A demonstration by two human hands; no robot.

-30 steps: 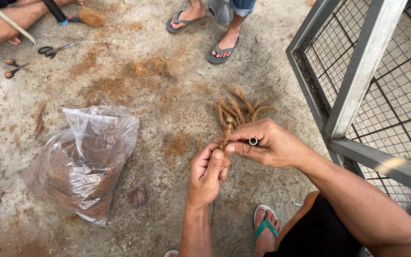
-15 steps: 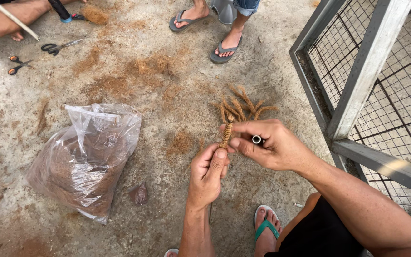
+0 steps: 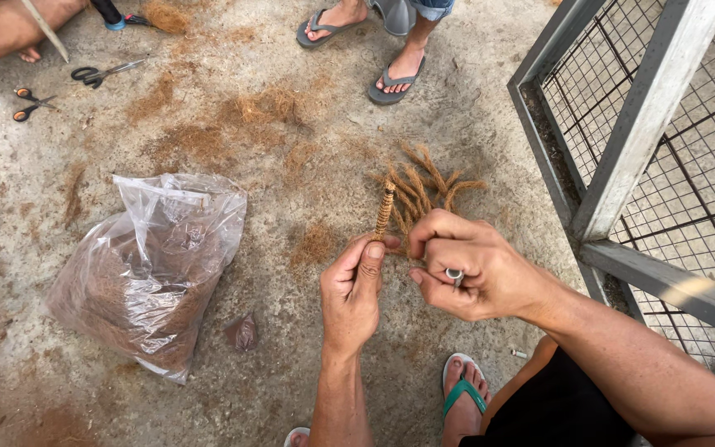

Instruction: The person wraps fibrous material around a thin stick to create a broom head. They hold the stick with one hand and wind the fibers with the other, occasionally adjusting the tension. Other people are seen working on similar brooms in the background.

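Twisting coir into short cords looks partly done: a pile of finished cords lies on the concrete floor just beyond the hands, while a clear bag of loose fibre to the left looks well filled, so plenty seems left. One cord stands upright between the hands. The left hand pinches its lower end, thumb pressed against fingers. The right hand, ringed, is curled nearly closed just beside it, fingertips at the cord's base. Scissors lie far off.
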